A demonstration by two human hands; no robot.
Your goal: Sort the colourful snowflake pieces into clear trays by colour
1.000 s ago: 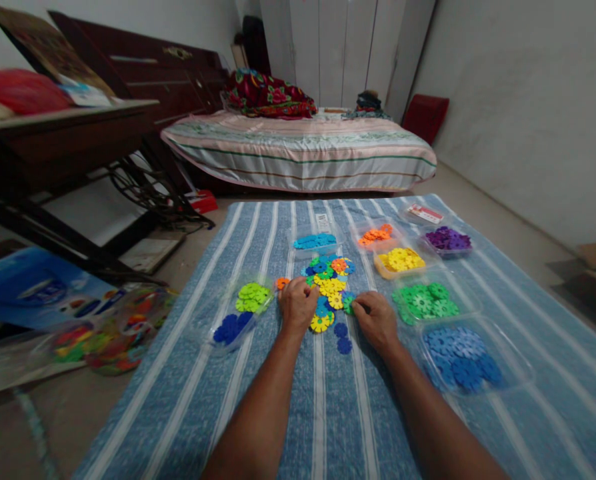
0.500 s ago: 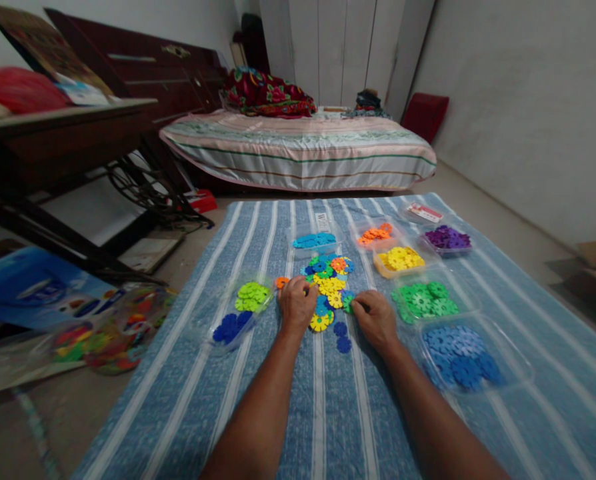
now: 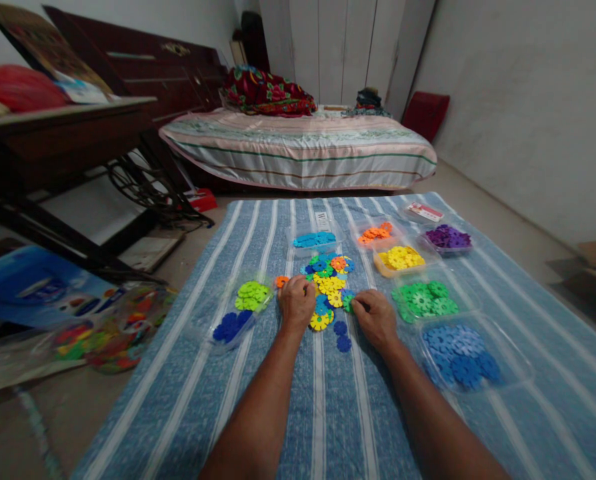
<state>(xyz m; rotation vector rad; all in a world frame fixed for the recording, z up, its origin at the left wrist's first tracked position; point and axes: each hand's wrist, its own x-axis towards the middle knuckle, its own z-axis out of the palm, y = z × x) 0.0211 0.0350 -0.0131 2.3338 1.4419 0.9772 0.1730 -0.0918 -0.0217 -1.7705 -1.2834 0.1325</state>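
A mixed pile of flower-shaped plastic discs (image 3: 331,285) in several colours lies in the middle of the cloth, between my hands. My left hand (image 3: 297,305) rests at the pile's left side, fingers curled; whatever they hold is hidden. An orange disc (image 3: 281,282) shows just beyond its knuckles. On the other side, my right hand (image 3: 377,319) has its fingertips closed at the edge of a green disc (image 3: 348,302). Yellow discs (image 3: 319,321) sit at the near end of the pile. Two dark blue discs (image 3: 343,343) lie closer to me.
Clear tubs hold sorted discs: lime (image 3: 253,295) and dark blue (image 3: 232,327) on the left, light blue (image 3: 314,240) behind, and orange (image 3: 375,233), yellow (image 3: 401,257), purple (image 3: 448,237), green (image 3: 425,300) and blue (image 3: 461,357) rightward. A bed (image 3: 298,157) stands beyond.
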